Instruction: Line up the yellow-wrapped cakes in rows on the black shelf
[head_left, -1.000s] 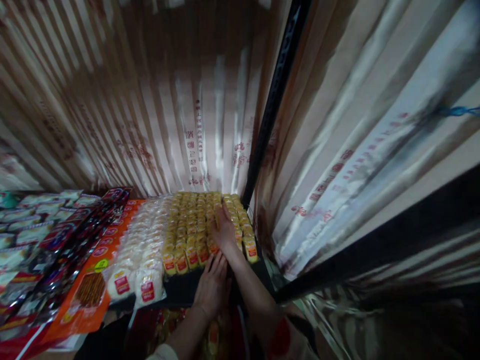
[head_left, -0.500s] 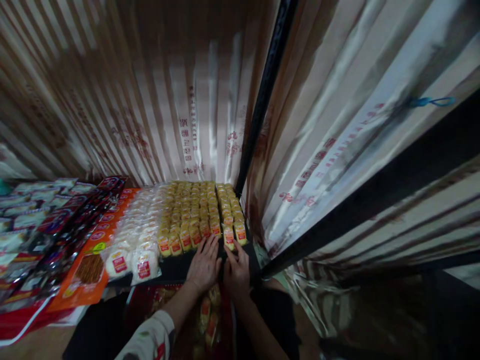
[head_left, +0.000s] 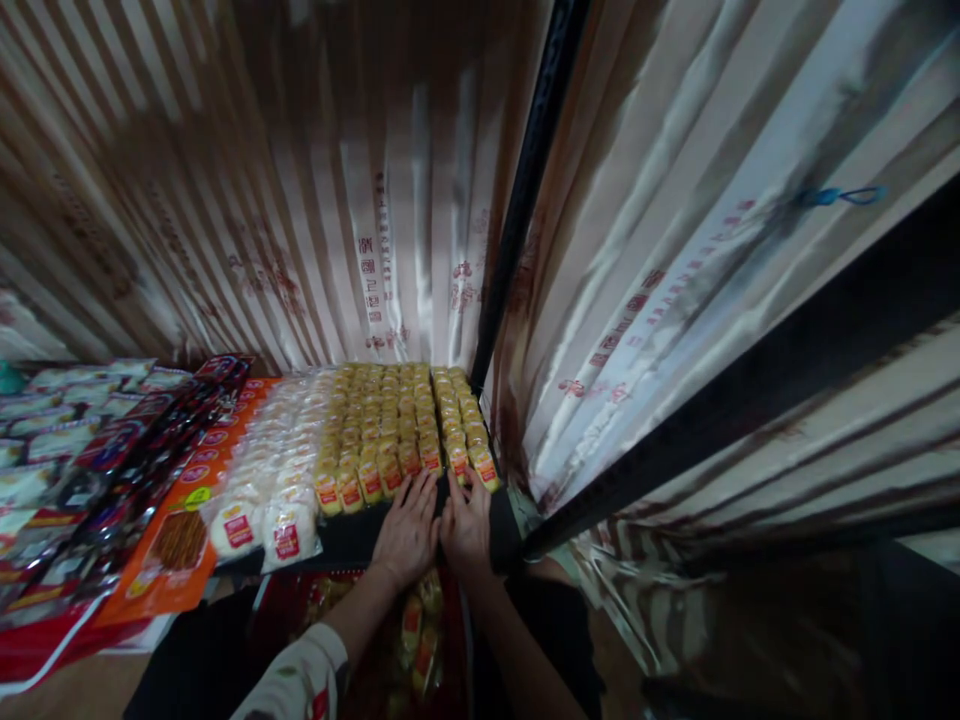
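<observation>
Yellow snack packs (head_left: 401, 420) fill the black tray (head_left: 352, 540); both hands touch them.

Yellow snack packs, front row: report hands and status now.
Left hand flat, fingertips at front row of yellow snack packs. Right hand open, touching the rightmost front packs. Neither grips anything. Black post close on the right.

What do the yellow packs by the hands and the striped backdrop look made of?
Yellow packs: likely glossy clear plastic wrap, with glints and red labels. Striped backdrop: looks like shiny plastic sheet or film, streaked with bright reflections and printed red characters. Both hands rest at the front row.
</observation>
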